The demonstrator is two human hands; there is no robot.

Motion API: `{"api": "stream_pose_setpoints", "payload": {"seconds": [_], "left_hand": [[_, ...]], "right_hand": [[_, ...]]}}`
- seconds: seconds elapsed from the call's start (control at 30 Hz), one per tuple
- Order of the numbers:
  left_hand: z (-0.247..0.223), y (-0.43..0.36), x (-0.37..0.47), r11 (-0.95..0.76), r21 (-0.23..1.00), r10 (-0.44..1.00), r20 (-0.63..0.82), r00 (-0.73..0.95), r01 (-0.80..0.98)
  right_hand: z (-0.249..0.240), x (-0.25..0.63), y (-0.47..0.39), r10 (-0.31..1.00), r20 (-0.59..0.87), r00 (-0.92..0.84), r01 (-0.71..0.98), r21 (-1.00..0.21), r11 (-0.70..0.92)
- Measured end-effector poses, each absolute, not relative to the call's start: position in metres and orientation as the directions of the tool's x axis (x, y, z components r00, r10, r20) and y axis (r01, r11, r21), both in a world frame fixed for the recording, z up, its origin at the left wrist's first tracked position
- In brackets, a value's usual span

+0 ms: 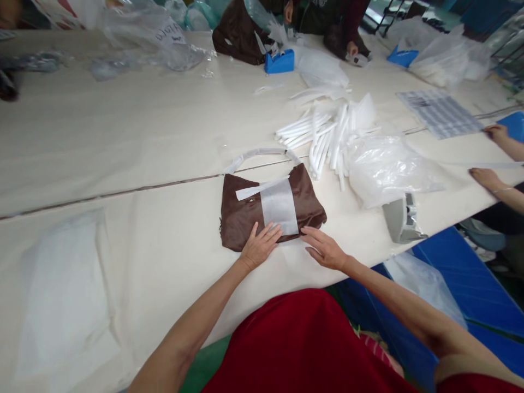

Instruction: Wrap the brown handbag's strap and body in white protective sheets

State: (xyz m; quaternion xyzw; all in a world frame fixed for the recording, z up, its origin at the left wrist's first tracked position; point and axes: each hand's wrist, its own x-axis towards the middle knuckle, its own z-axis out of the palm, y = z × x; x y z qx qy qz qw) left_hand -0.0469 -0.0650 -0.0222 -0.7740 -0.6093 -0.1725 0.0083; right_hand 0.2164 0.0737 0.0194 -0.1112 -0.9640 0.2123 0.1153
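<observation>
A brown handbag (241, 221) lies flat on the pale table, its handle (262, 152) wrapped in white and arched away from me. Around its middle is a whitish translucent band (280, 207), and a narrow white strip (256, 190) lies across the bag's upper part. My left hand (261, 245) rests with fingers spread on the lower edge of the bag and the band. My right hand (325, 248) is at the bag's lower right edge, fingers apart, holding nothing.
White rolled strips (327, 136) and a clear plastic bag (388, 169) lie beyond the handbag to the right. A grey tape dispenser (403, 218) stands near the front edge. Translucent sheets (65, 289) lie at left. Other people's hands (487, 179) are at the right and far side.
</observation>
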Motion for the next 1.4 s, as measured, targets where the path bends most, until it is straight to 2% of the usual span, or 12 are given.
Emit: {"api": "stream_pose_setpoints", "payload": {"seconds": [0.17, 0.27, 0.37, 0.53, 0.83, 1.0, 1.17, 1.27, 1.33, 1.4], "left_hand": [[-0.023, -0.065, -0.049, -0.272, 0.183, 0.940, 0.261, 0.220, 0.945], [-0.020, -0.065, -0.050, -0.282, 0.171, 0.945, 0.219, 0.243, 0.944], [-0.015, -0.065, -0.051, -0.278, 0.156, 0.953, 0.169, 0.252, 0.948], [-0.011, -0.065, -0.050, -0.260, 0.135, 0.961, 0.134, 0.242, 0.956], [-0.010, -0.065, -0.048, -0.201, 0.192, 0.980, 0.054, 0.194, 0.961], [-0.016, -0.066, -0.049, -0.211, 0.234, 0.977, 0.033, 0.210, 0.949], [-0.019, -0.067, -0.048, -0.236, 0.261, 0.972, 0.049, 0.231, 0.936], [-0.014, -0.066, -0.052, -0.243, 0.301, 0.967, 0.003, 0.254, 0.922], [-0.008, -0.065, -0.058, -0.262, 0.338, 0.956, -0.038, 0.291, 0.904], [-0.002, -0.064, -0.064, -0.296, 0.374, 0.938, -0.057, 0.341, 0.879]], "right_hand": [[-0.009, 0.286, 0.046, 0.399, 0.017, -0.917, 0.354, -0.429, 0.831], [-0.019, 0.283, 0.050, 0.500, -0.068, -0.864, 0.482, -0.402, 0.779], [-0.019, 0.270, 0.053, 0.520, -0.104, -0.848, 0.518, -0.372, 0.770], [-0.025, 0.263, 0.052, 0.490, 0.000, -0.871, 0.462, -0.337, 0.820], [-0.045, 0.226, 0.032, 0.240, 0.267, -0.933, 0.122, -0.390, 0.913], [-0.040, 0.217, -0.002, 0.175, 0.397, -0.901, 0.032, -0.341, 0.939], [-0.009, 0.202, 0.003, 0.164, 0.347, -0.923, 0.011, -0.402, 0.916], [0.016, 0.184, 0.026, 0.130, 0.301, -0.945, -0.025, -0.461, 0.887], [0.028, 0.170, 0.044, 0.175, 0.263, -0.949, 0.025, -0.490, 0.872], [0.033, 0.156, 0.058, 0.295, 0.199, -0.935, 0.156, -0.516, 0.842]]}}
